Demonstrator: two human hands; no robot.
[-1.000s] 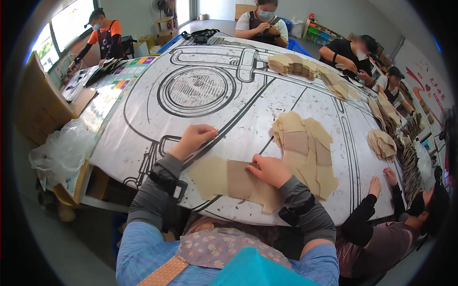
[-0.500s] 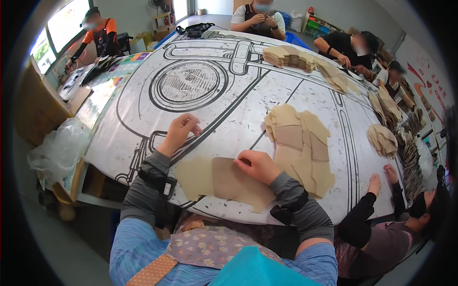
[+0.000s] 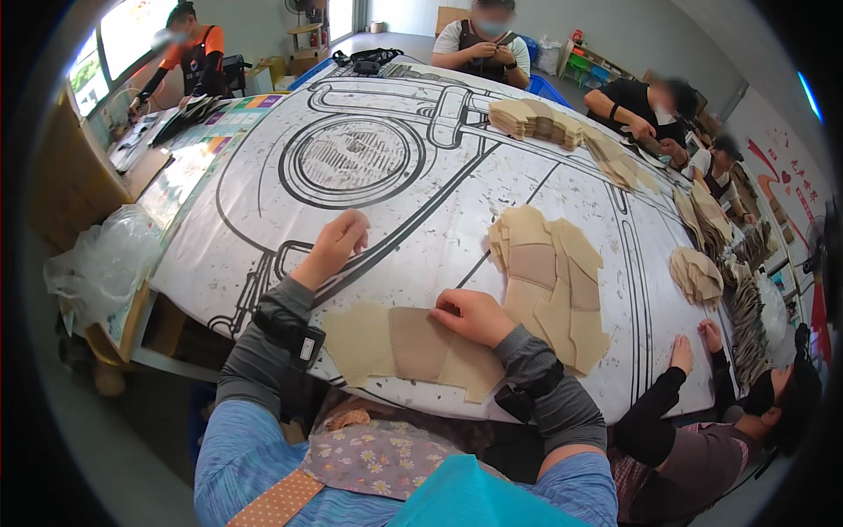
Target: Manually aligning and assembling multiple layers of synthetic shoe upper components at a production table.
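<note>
Cloth piece (image 3: pixel 417 342), tan with a brown part in the middle, lies flat on the tabletop (image 3: pixel 566 189), just under and to the left of the right hand (image 3: pixel 474 314). That hand has bent fingers and touches the brown part; I cannot tell if it pinches it. The left hand (image 3: pixel 338 244) is up past the cloth, fingers curled close together, and I cannot tell if they pinch anything. Big black lines are drawn on the white tabletop, with dark marks all over. To the right of the right hand sits a cloth pile (image 3: pixel 531 263). Far left of the left hand is a clear plastic bag (image 3: pixel 105 263). Way past both hands are more cloth stacks (image 3: pixel 531 121), a blue bin (image 3: pixel 546 91), people working and a bright window (image 3: pixel 127 31).
</note>
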